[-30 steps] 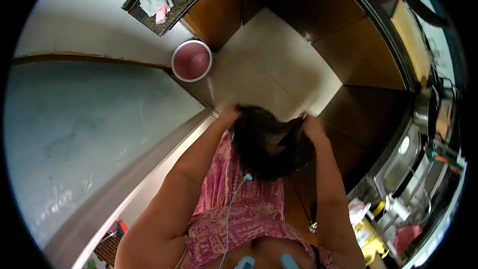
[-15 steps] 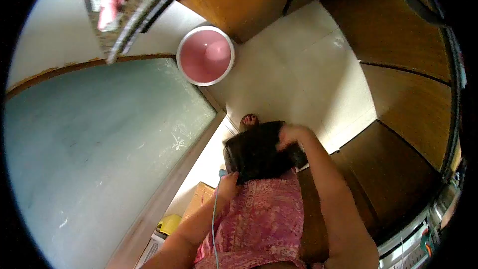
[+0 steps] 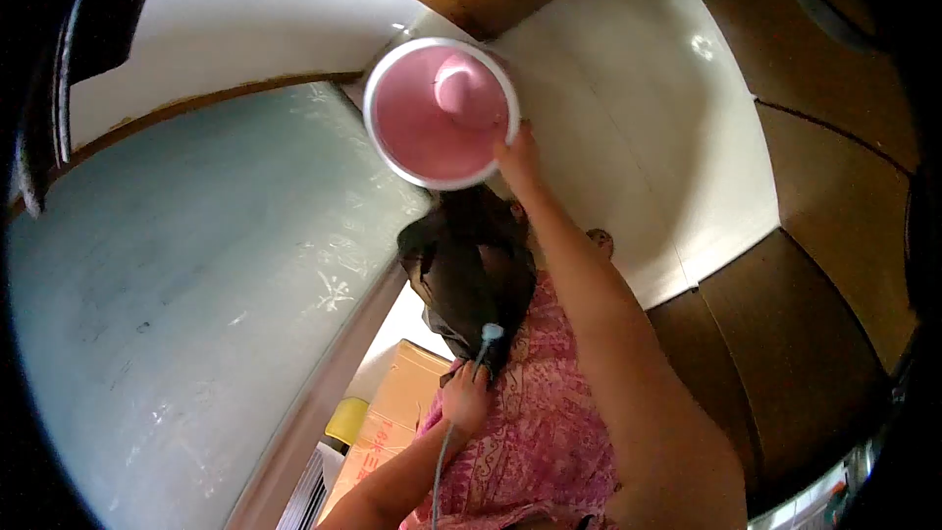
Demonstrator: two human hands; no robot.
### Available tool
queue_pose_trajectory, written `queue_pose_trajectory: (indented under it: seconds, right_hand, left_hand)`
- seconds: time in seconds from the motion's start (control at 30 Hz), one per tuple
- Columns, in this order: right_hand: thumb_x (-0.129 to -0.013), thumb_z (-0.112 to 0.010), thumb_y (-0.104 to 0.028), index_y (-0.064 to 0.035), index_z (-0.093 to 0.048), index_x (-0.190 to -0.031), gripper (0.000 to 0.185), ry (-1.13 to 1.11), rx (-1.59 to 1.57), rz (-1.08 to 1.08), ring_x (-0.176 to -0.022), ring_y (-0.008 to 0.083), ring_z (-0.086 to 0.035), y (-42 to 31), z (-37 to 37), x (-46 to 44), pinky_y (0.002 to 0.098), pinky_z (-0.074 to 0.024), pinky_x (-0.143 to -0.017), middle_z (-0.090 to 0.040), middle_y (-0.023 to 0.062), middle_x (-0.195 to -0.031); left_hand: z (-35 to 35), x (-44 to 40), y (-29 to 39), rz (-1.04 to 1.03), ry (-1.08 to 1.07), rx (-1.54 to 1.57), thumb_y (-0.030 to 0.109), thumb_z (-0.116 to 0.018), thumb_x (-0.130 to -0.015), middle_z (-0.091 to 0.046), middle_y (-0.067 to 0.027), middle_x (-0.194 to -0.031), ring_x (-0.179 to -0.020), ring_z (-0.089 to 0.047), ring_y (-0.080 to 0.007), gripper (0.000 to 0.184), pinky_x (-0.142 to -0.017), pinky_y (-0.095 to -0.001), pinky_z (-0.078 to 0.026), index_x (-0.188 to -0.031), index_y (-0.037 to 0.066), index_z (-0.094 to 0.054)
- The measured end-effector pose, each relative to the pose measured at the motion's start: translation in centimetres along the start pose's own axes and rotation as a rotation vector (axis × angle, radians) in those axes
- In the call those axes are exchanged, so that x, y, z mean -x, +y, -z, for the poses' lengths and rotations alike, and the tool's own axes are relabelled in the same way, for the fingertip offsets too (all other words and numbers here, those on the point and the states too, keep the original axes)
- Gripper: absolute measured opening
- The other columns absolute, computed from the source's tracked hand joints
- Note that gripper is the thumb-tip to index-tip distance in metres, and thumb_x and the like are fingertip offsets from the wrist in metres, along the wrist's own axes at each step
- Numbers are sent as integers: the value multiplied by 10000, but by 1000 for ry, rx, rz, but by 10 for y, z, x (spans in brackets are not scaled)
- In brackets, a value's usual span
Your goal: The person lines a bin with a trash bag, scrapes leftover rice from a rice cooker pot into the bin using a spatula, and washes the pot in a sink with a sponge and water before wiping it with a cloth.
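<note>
The right hand (image 3: 518, 159) grasps the white-rimmed pink bucket (image 3: 420, 128), out ahead, likely because its lip is easily held; the left hand (image 3: 465, 400) clutches the black plastic bag (image 3: 469, 280) before the patterned dress (image 3: 564, 407) (bunched, presumably for one-handed control).

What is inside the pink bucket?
Inside the bucket, a rounded pink shape shows; I can't tell what it is. Anything underneath that shape is covered from view.
</note>
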State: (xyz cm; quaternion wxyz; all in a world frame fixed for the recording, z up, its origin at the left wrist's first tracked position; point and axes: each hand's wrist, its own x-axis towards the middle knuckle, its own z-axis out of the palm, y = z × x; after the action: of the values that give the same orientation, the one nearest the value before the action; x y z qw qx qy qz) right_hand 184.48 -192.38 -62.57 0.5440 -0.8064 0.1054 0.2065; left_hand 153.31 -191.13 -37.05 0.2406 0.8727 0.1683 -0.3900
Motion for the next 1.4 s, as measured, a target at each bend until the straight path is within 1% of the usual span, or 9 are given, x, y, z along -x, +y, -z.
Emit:
queue_pose_trajectory:
  seconds: [0.33, 0.47, 0.6, 0.73, 0.87, 1.07, 1.23, 1.33, 1.4]
  right_hand:
    - [-823, -573, -151, 1, -134, -1258, 636, -132, -225, -601, -1050, 314, -513, 55, 236, 73, 474, -469, -821, -424, 205, -1219]
    - [-879, -476, -148, -9, -236, -1200, 424, 59, 230, -302, -907, 285, -593, 65, 256, 94, 390, -529, -668, -537, 208, -1028]
    - [-870, -489, -125, 15, -310, -1111, 331, 41, 439, -495, -768, 334, -611, 15, 283, 106, 353, -511, -659, -596, 219, -880]
    - [-919, -407, -128, -56, -376, -1085, 184, 302, -400, -484, -520, 188, -583, 19, 313, 120, 266, -367, -348, -606, 144, -715]
    - [-918, -452, -156, -30, -381, -1060, 203, 708, -1062, -934, -704, 210, -578, 183, 372, 117, 299, -472, -476, -568, 193, -908]
    - [-900, -533, -206, 47, -415, -1060, 322, 887, -1129, -1109, -718, 202, -467, 167, 338, 111, 344, -500, -614, -441, 100, -838]
    - [-760, -610, -112, -29, -526, -1031, 296, 150, 802, 309, -1044, 274, -527, 64, 210, 73, 374, -478, -809, -547, 164, -1081]
    - [-789, -585, -176, -38, -553, -1067, 313, -391, 1035, -203, -1103, 325, -502, 154, 136, 1, 421, -444, -875, -524, 185, -1174]
    - [-794, -581, -165, -39, -555, -1056, 292, -414, 1029, -320, -1090, 321, -508, 195, 115, -28, 416, -446, -869, -528, 182, -1165]
  left_hand:
    - [1, -5, 10, -116, 33, -133, 122, -590, -703, -535, -134, -949, -853, -564, -313, 306, -673, -405, -485, -992, 33, -551]
    - [-7, -4, 7, -133, 65, -124, 89, -558, -724, -549, -151, -999, -890, -564, -335, 316, -702, -419, -484, -1031, 17, -553]
    - [-9, -3, 7, -141, 119, -137, 82, -550, -743, -549, -179, -1057, -921, -560, -368, 344, -740, -435, -479, -1079, 7, -534]
    - [13, -7, 16, -8, 63, -18, 68, -552, -730, -536, -212, -1049, -915, -548, -401, 458, -759, -453, -463, -1177, 22, -462]
    - [21, -3, 11, 114, 188, 407, 43, -505, -780, -542, -234, -1068, -963, -539, -412, 432, -817, -431, -441, -1204, 13, -426]
    - [30, 8, 28, 367, 353, 598, 50, -437, -862, -546, -226, -1109, -1026, -537, -325, 414, -886, -383, -409, -1266, -21, -379]
    - [18, -1, 62, 343, 372, 650, 131, -406, -912, -504, -245, -1157, -1049, -505, -314, 413, -905, -365, -388, -1277, -54, -355]
    - [-3, 12, 36, 310, 425, 422, 158, -395, -916, -520, -245, -1079, -979, -518, -323, 369, -858, -368, -402, -1216, -58, -386]
    - [7, 15, 34, 473, 298, 696, 144, -410, -926, -378, -185, -1317, -1172, -388, -283, 462, -1007, -366, -295, -1327, -45, -282]
